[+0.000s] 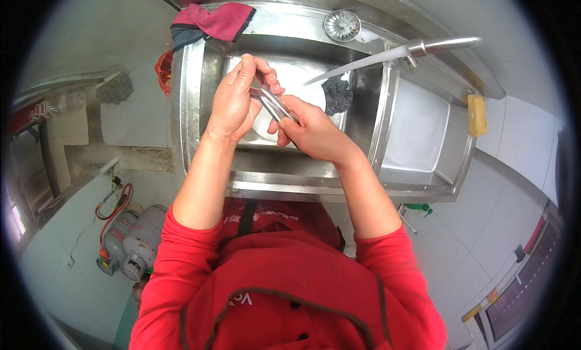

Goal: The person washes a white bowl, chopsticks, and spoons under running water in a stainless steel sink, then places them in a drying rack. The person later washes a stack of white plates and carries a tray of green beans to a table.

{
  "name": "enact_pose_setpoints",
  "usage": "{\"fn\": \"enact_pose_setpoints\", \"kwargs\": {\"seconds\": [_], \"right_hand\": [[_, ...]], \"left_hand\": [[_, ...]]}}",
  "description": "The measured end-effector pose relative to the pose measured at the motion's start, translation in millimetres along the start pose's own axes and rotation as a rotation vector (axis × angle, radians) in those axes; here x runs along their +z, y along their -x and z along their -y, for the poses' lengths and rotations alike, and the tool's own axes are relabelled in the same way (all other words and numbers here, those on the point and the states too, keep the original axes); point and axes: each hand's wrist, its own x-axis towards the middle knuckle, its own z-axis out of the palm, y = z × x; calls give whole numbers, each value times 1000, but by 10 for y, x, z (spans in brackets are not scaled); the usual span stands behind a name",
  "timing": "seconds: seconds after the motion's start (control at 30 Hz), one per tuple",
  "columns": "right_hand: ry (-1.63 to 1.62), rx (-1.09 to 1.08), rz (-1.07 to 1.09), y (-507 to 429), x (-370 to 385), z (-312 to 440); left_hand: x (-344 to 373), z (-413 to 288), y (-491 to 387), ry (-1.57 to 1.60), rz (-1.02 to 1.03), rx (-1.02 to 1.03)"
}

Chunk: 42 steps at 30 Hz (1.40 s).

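Over the left basin of a stainless steel sink [281, 185], my right hand [313, 127] grips some shiny metal utensils, possibly spoons [273, 104]. My left hand [236, 98] is cupped round their upper end, with its thumb pointing up; its fingertips are partly behind the metal. Water [356, 65] streams from the faucet [447, 44] into the basin, just right of my hands. Below them lies a white round bowl or basin [308, 80], partly hidden by my hands. A dark scouring pad [337, 94] rests at its right side.
A red and grey cloth [222, 22] hangs over the sink's back left corner. A strainer basket [342, 25] sits on the back ledge. The second basin [415, 127] is at right, with a yellow sponge [477, 115] on its far edge. Gas cylinders [147, 234] stand at lower left.
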Motion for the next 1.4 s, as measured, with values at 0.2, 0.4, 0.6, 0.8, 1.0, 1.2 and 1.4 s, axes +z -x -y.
{"fn": "enact_pose_setpoints", "kwargs": {"seconds": [0.2, 0.4, 0.6, 0.8, 1.0, 1.2, 1.4], "right_hand": [[-252, 9, -39, 34, -179, -92], [-326, 45, -349, 26, -563, -152], [-300, -114, -401, -133, -524, -280], [-287, -161, -436, -175, -243, -570], [-338, -178, -485, -172, -214, -569], [-202, -80, -560, -191, -243, -522], [-363, -222, -469, -178, -163, -542]], "left_hand": [[-76, -35, -3, 49, -41, 26], [-131, -176, 220, -409, -8, -355], [-60, 214, 277, -412, 126, -528], [43, 437, 291, -320, -54, -404], [106, 449, 325, -324, -104, -395], [97, 471, 328, -270, -75, -429], [134, 471, 319, -210, -109, -401]]}}
